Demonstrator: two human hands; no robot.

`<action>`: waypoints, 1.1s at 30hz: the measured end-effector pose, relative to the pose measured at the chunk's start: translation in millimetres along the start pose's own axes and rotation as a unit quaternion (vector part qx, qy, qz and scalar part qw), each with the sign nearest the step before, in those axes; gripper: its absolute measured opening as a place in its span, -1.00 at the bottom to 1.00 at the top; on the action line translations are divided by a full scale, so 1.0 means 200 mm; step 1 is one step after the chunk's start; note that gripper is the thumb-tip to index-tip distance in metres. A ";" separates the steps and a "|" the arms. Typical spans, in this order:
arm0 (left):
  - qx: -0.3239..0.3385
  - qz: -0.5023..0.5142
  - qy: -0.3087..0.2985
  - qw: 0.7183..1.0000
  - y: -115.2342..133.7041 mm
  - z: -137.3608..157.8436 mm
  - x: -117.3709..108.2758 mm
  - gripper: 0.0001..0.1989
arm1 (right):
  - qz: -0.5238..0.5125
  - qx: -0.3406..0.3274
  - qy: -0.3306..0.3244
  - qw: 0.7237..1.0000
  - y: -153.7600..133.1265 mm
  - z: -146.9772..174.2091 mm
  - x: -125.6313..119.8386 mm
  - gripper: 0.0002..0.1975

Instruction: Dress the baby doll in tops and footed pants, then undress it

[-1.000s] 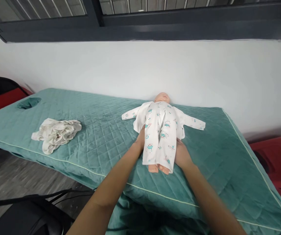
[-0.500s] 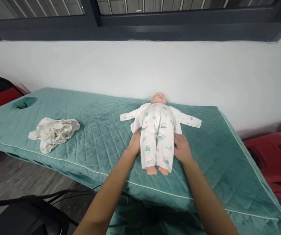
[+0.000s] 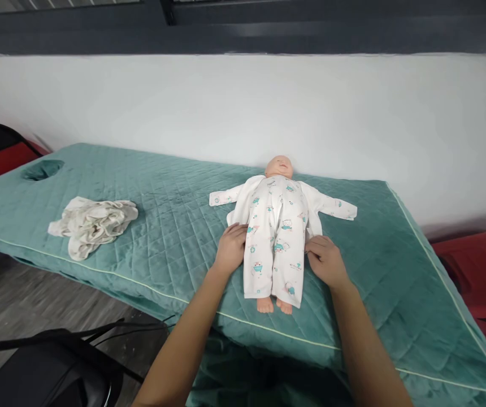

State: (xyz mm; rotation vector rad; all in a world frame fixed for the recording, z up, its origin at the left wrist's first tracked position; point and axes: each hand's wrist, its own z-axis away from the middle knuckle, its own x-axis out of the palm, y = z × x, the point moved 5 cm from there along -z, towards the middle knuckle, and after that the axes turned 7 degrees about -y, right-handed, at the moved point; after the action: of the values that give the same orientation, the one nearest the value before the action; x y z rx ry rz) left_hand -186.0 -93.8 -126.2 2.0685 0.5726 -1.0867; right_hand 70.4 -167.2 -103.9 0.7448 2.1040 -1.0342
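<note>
A baby doll [image 3: 279, 166] lies on its back, head by the wall, its bare feet showing below white printed trousers [image 3: 274, 249]. The trousers reach up its front to just below the neck. Under them spreads a white shirt [image 3: 331, 207], sleeves out to both sides and no doll hands showing at the cuffs. At the trousers' left edge, my left hand [image 3: 231, 249] has its fingers curled against the cloth. My right hand [image 3: 326, 259] is closed at the opposite edge, near the shirt's lower corner; its fingertips are partly hidden.
Green quilted cover [image 3: 175, 226] lies over the long bed, with a face hole [image 3: 43, 169] at the far left. A crumpled cream cloth [image 3: 94, 225] rests left of the doll. Red chairs [image 3: 476, 277] stand right, a black chair [image 3: 48, 367] at lower left.
My view has tilted down slightly. Both hands have shifted a little outward at the trousers' sides, and the right one has drawn slightly away from the legs. The doll lies much as before.
</note>
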 end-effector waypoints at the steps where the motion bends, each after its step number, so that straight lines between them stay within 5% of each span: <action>1: -0.034 0.018 0.028 0.999 -0.03 0.00 -0.01 -0.63 | -0.011 0.000 -0.002 1.000 0.00 0.00 0.00 -0.73; 7: -0.190 0.096 0.173 0.962 -0.16 0.01 -0.06 -0.74 | -0.174 0.100 0.081 0.976 0.04 0.03 -0.04 -0.75; 12: -0.272 0.015 0.157 0.949 -0.18 0.00 -0.03 -0.72 | -0.145 0.307 0.237 0.910 0.23 0.11 -0.05 -0.79; 19: -0.333 -0.061 0.114 0.934 -0.16 0.01 -0.02 -0.54 | 0.113 0.380 0.109 0.912 0.24 0.07 0.00 -0.66; 23: -0.351 -0.068 0.108 0.928 -0.16 0.01 -0.03 -0.55 | 0.068 0.363 0.096 0.924 0.23 0.07 0.00 -0.79; 26: -0.343 -0.049 0.102 0.933 -0.17 0.01 -0.03 -0.74 | -0.062 0.345 0.136 0.926 0.24 0.08 -0.01 -0.79; 30: -0.323 0.084 0.139 0.932 -0.20 0.03 -0.04 -0.89 | -0.349 0.346 0.248 0.835 0.25 0.11 -0.01 -0.76; 33: -0.312 0.248 0.208 0.893 -0.23 0.07 -0.04 -0.82 | -0.515 0.303 0.263 0.758 0.24 0.10 -0.01 -0.76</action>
State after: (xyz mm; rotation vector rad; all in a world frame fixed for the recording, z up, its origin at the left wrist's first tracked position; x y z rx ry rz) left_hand -228.4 -74.9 -142.1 1.7119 0.4721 -0.1166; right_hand 111.8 -159.1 -132.8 0.0225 2.7315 -2.4138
